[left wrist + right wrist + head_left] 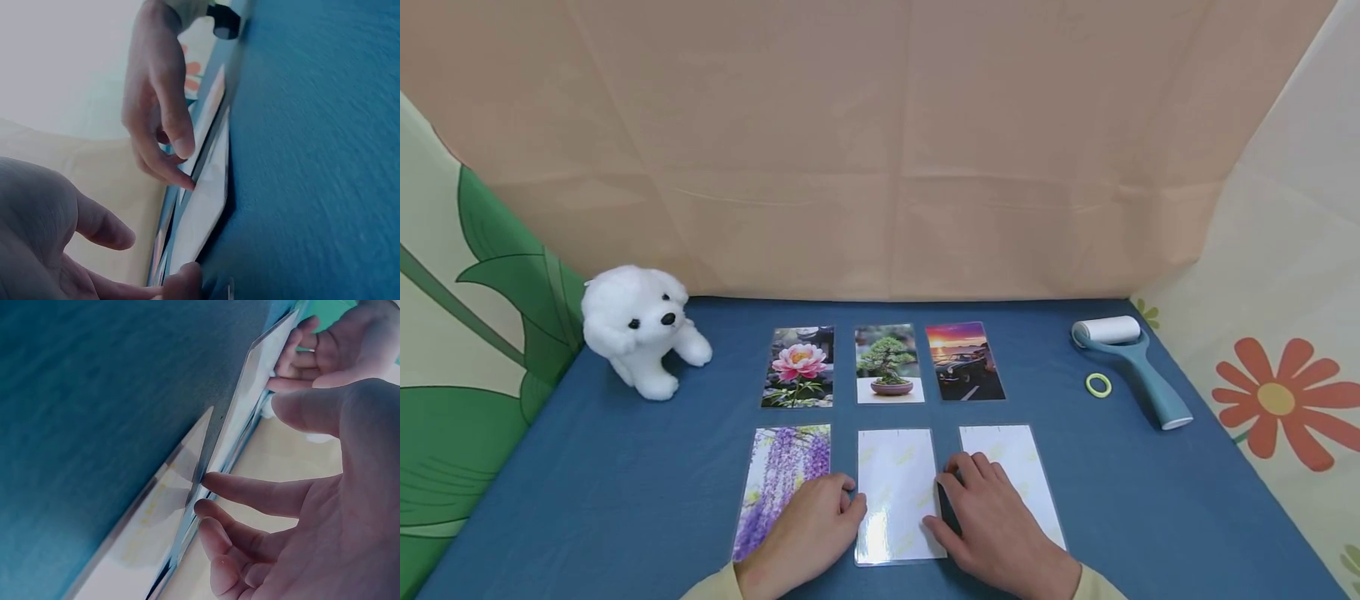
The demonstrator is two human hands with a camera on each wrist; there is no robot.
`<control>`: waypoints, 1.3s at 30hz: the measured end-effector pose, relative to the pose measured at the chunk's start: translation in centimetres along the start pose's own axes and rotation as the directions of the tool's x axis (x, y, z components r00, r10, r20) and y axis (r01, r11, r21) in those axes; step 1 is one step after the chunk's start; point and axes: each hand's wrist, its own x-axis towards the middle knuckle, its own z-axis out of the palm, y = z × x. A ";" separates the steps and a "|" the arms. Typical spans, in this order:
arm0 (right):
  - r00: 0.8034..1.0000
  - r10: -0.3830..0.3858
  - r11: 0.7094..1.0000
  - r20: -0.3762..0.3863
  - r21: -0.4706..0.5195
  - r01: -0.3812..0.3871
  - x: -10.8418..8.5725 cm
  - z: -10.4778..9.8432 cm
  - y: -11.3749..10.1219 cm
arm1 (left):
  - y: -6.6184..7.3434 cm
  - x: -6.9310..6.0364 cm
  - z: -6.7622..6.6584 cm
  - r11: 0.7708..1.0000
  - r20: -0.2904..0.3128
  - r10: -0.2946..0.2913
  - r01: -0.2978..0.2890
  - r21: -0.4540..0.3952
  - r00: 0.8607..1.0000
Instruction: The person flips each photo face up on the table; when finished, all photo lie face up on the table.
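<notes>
White ctr card (pixel 893 483) btwn L hand (pixel 812 525) & R hand (pixel 992 525)

My head camera looks forward and down across the bench (pixel 625 467) from above; my wrist cameras sit low and close, turned sideways, both sharing my hands (pixel 808 529) and the middle card (pixel 895 492).

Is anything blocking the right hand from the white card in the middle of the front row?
Nothing visible does. The right hand is at the right edge of the middle white card, touching or nearly touching it.
</notes>
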 end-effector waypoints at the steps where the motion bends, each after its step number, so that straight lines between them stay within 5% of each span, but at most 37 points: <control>1: 1.000 0.000 1.000 0.002 0.002 0.000 0.0 0.0 0.0 | 0.0 0.1 0.0 1.000 0.001 0.002 -0.002 -0.011 1.000; 10: 1.000 -0.014 1.000 0.006 0.010 0.014 0.0 -0.1 -0.2 | 0.6 0.4 -0.5 0.992 0.031 -0.082 0.085 -0.095 0.996; 15: 1.000 -0.026 1.000 -0.007 0.003 0.026 0.0 -0.1 -0.3 | 1.4 -0.2 -1.0 0.956 0.074 -0.151 0.165 -0.243 0.986; 21: 1.000 -0.024 1.000 0.000 -0.009 0.024 0.1 -0.1 -0.3 | 2.0 -0.8 -1.0 0.879 0.137 -0.193 0.233 -0.417 0.972; 30: 1.000 -0.007 1.000 0.023 -0.003 0.007 0.2 -0.2 -0.4 | 1.9 -0.7 -1.2 0.717 0.086 -0.272 0.262 -0.646 0.958; 34: 1.000 0.006 1.000 0.016 0.002 -0.006 0.4 -0.1 -0.6 | 2.0 -0.6 -1.5 0.656 0.068 -0.239 0.213 -0.724 0.969; 39: 0.998 0.041 0.999 0.038 0.021 -0.042 0.5 -0.3 -0.8 | 2.5 -0.1 -1.8 0.590 0.118 -0.176 0.201 -0.782 0.977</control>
